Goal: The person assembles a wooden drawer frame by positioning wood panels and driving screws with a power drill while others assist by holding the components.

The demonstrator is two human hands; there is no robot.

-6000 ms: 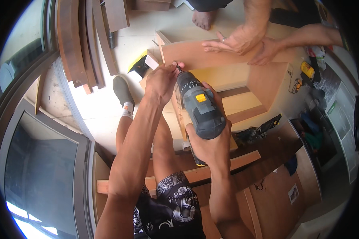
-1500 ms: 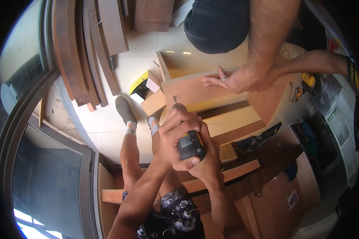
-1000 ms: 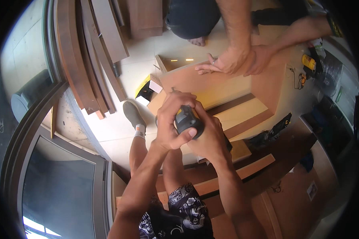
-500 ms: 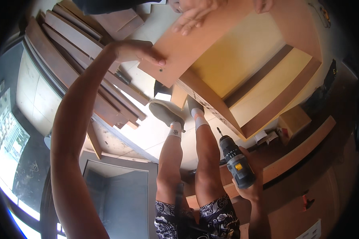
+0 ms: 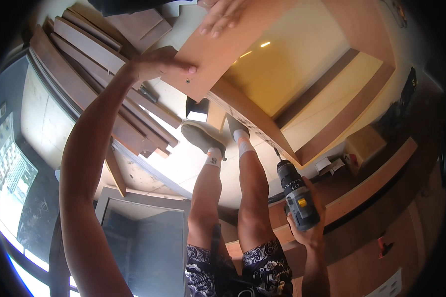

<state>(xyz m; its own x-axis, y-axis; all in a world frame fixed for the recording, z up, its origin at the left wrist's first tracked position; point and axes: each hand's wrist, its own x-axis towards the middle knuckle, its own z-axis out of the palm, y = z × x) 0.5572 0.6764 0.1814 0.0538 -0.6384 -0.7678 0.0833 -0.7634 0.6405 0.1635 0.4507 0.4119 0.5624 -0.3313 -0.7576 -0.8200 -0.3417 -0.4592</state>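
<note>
Head view: a reddish-brown flat wooden board [image 5: 218, 57] is seen meeting one end of an open rectangular wooden frame [image 5: 250, 105] near the upper middle. At its near corner the left hand [image 5: 156, 68] is placed — thumb laid on the face, the other fingers hidden past the edge, so a full grip cannot be told from a press. Farther along, a co-worker's hand [image 5: 223, 19] is spread on the same board. By the right hand [image 5: 312, 231] a grey-and-black power drill with a yellow button [image 5: 297, 195] is firmly held, bit pointed upward beside the frame. Drilling or screwing seems to be paused while the board is steadied or checked. For further drilling, the bit would need to be brought to the joint and squared — board kept still.
</note>
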